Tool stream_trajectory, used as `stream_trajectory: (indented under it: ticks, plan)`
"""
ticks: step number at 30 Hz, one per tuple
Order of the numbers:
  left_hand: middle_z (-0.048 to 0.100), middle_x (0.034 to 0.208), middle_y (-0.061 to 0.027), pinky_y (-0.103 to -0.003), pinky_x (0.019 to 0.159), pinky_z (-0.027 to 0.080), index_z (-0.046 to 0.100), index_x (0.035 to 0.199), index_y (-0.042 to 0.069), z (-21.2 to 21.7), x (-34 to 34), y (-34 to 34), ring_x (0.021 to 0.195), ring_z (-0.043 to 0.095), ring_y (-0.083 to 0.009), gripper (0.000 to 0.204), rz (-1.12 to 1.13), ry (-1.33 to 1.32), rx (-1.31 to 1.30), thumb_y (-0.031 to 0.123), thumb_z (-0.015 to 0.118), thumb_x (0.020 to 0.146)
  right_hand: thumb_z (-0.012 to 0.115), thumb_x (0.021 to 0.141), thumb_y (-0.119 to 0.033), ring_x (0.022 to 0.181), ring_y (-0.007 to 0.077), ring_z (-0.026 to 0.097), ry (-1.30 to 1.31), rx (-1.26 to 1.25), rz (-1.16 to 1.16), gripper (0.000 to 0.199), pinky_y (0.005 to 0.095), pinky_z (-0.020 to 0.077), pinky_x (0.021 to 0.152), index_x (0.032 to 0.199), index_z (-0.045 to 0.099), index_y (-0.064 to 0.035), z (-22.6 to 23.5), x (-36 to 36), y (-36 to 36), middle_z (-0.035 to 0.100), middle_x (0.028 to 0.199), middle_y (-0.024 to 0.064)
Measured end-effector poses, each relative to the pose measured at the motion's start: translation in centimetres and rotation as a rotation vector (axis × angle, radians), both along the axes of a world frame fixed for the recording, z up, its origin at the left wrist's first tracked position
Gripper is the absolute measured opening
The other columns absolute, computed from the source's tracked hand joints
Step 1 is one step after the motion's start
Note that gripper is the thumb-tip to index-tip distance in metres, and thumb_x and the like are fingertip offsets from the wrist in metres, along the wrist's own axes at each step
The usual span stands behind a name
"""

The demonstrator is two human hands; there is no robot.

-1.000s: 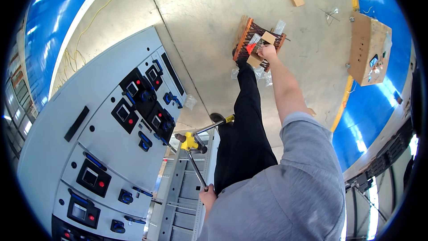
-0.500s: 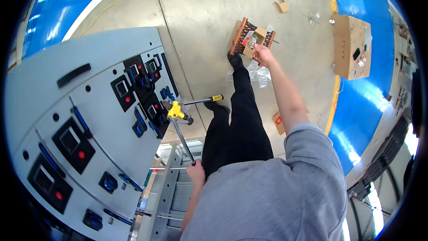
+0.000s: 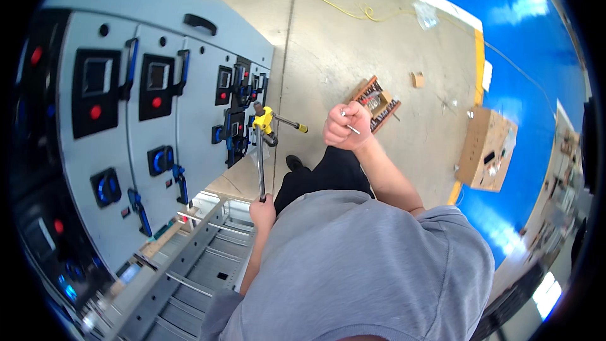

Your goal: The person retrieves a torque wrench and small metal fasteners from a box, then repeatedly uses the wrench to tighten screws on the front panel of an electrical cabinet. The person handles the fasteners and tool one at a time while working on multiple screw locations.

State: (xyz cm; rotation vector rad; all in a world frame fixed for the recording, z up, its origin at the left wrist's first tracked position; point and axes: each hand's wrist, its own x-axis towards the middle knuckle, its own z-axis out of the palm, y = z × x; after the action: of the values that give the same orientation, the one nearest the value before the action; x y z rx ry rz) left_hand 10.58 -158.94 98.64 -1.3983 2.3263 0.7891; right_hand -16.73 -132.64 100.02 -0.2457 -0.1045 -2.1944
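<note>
My left hand (image 3: 262,212) is closed around the lower grip of a long-handled hand riveter (image 3: 264,121) with a yellow head. The riveter's lower arm stands nearly upright; its other arm points right and ends in a black and yellow grip. My right hand (image 3: 348,126) is a closed fist in front of my legs, with a small metal pin (image 3: 353,129) sticking out between the fingers. Beyond it on the floor lies a reddish-brown frame (image 3: 375,83), with an open cardboard box (image 3: 382,102) and small metal parts in a clear bag.
Grey switchgear panels (image 3: 208,88) with black handles and red buttons stand close on my left. Below them lies a metal frame with cross rungs (image 3: 211,249). A small carton (image 3: 418,79) and a large cardboard box (image 3: 472,145) are on the right; a yellow cable (image 3: 328,4) crosses the far floor.
My right hand has come back from the box on the floor, now with a metal pin in it. My left hand still holds the riveter. The view has turned toward the panels.
</note>
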Motion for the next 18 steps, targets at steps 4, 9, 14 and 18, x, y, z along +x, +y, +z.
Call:
stream_trajectory:
  ticks: [4, 9, 14, 18]
  plan:
    - [0.061, 0.066, -0.0272, -0.050, 0.063, 0.047, 0.066, 0.078, -0.007, 2.3, -1.3, 2.6, 0.064, 0.062, -0.0444, 0.040, 0.072, 0.120, -0.020, 0.032, 0.067, 0.087, 0.042, 0.097, -0.032, 0.046, 0.0109, 0.027, 0.019, 0.036, 0.243, 0.037, 0.0286, 0.0238, 0.045, 0.066, 0.032, -0.0152, 4.7, -1.3, -1.7, 0.038, 0.064, -0.0002]
    - [0.056, 0.060, -0.0229, -0.045, 0.057, 0.045, 0.065, 0.074, -0.004, 5.5, -1.0, 6.3, 0.057, 0.058, -0.0402, 0.034, 0.182, 0.232, -0.070, 0.028, 0.070, 0.085, 0.042, 0.106, -0.029, 0.045, 0.0075, 0.023, 0.174, 0.507, 0.468, 0.044, 0.0265, 0.0174, 0.042, 0.067, 0.029, -0.0158, 9.0, -2.8, -0.1, 0.031, 0.060, -0.0027]
    - [0.052, 0.058, -0.0212, -0.042, 0.053, 0.043, 0.062, 0.071, -0.002, 8.3, 0.3, 8.7, 0.052, 0.054, -0.0387, 0.028, 0.149, 0.395, -0.119, 0.022, 0.073, 0.081, 0.051, 0.097, -0.021, 0.055, 0.0089, 0.026, 0.756, 0.864, 0.202, 0.043, 0.0291, 0.0236, 0.051, 0.060, 0.031, -0.0120, 15.4, -6.1, -0.2, 0.030, 0.058, -0.0030]
    - [0.047, 0.055, -0.0199, -0.040, 0.050, 0.040, 0.057, 0.066, -0.002, 10.9, 1.0, 10.1, 0.049, 0.047, -0.0367, 0.028, 0.142, 0.469, -0.104, 0.017, 0.074, 0.078, 0.054, 0.086, -0.017, 0.059, 0.0114, 0.026, 1.006, 0.854, 0.097, 0.038, 0.0318, 0.0224, 0.055, 0.057, 0.029, -0.0105, 20.1, -8.7, -1.7, 0.027, 0.057, -0.0022]
